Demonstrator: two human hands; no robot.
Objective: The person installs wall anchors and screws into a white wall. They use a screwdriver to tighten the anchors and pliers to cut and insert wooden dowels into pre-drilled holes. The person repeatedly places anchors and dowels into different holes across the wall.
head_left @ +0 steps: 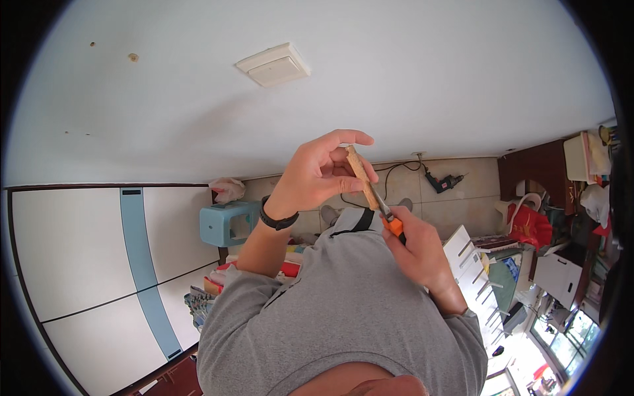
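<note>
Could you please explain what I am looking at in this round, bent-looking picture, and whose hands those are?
There is one picture, taken by a wide fisheye camera worn on a person's head; that lens bends straight edges near the rim. No machine is involved: the two bare hands belong to the wearer, who has a grey top.

The left hand, with a dark wristband, pinches a short wooden dowel between its fingers. The right hand grips a small tool with an orange handle, whose metal tip meets the dowel's lower end.

Around them: a tiled floor with a power drill and its cable, a light blue plastic stool, a white panel with a blue stripe, a red bag and a white slotted board.
</note>
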